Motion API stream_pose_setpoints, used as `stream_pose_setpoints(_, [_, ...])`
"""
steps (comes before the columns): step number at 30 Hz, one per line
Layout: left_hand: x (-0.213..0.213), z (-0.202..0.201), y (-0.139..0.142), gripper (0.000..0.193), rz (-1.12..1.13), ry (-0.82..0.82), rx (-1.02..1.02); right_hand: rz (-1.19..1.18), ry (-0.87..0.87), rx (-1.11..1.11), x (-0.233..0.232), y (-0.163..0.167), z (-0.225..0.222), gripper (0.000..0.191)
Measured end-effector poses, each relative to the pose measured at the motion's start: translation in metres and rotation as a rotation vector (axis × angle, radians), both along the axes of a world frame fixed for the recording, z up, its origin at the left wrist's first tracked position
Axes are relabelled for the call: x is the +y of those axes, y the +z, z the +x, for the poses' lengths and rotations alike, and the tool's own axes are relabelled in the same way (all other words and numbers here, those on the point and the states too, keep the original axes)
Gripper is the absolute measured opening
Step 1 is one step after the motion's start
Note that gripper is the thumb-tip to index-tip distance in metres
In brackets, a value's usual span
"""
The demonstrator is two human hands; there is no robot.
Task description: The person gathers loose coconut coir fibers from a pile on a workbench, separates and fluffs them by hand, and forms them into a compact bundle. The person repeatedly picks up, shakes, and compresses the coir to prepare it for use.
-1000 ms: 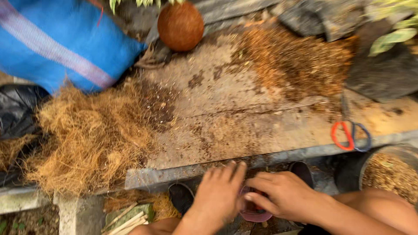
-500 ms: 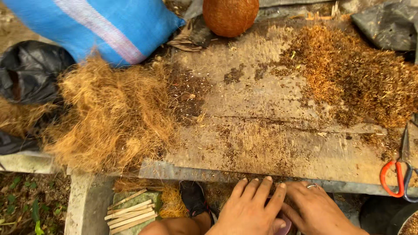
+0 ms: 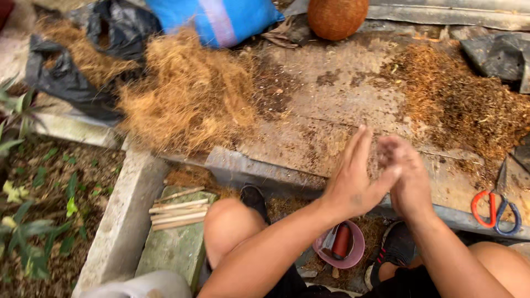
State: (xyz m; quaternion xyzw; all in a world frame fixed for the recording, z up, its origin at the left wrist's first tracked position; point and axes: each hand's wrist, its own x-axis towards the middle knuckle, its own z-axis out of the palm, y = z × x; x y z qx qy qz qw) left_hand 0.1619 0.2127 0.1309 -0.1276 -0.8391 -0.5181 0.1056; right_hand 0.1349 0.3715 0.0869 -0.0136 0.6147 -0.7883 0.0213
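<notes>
1. Half a second ago both hands sat low at the near edge of the board, bent over the small pink bowl (image 3: 339, 246); now they have lifted and met over the wooden board (image 3: 320, 105). My reading is that the work down at the bowl has paused and the hands are rubbing or rolling something between the palms.
2. The left hand (image 3: 353, 179) has its fingers (image 3: 359, 146) straight and close together, pointing away, with the palm set against the other hand.
3. The right hand (image 3: 406, 176) is blurred by motion; its fingers look loosely extended against the left palm. Whether any fibre lies between the palms cannot be told.
4. Beyond the fingertips to the left lies a big heap of tan coconut fibre (image 3: 187, 96); beyond and to the right, a darker pile of fibre (image 3: 464, 105).
5. Red-handled scissors (image 3: 493, 211) lie on the board to the right of the right wrist, well apart from the fingers.
6. The pink bowl, holding a red tool, sits below the wrists between the knees.
</notes>
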Motion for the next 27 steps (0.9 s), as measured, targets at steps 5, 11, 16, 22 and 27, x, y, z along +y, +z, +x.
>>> stream_pose_setpoints(5, [0.029, -0.024, -0.016, 0.087, 0.631, 0.152, -0.671, 0.361, -0.029, 0.423, -0.035, -0.017, 0.003, 0.065])
stream_pose_setpoints(11, [0.025, -0.042, -0.013, 0.099, 1.155, -0.258, -0.444, 0.944, -0.279, 0.007, -0.024, -0.058, -0.035, 0.057])
stream_pose_setpoints(16, [0.026, -0.054, -0.027, 0.104, 0.684, -0.055, -0.388, 0.316, -0.191, -0.24, -0.005, -0.078, -0.044, 0.057])
stream_pose_setpoints(22, [0.069, -0.026, -0.086, 0.096, -0.423, 0.409, 0.233, -0.592, 0.434, -0.239, -0.022, -0.063, -0.034, 0.085])
stream_pose_setpoints(27, [0.041, -0.054, -0.092, 0.077, -0.161, 0.177, -0.057, -0.388, 0.527, -0.214, -0.032, 0.004, 0.011, 0.085])
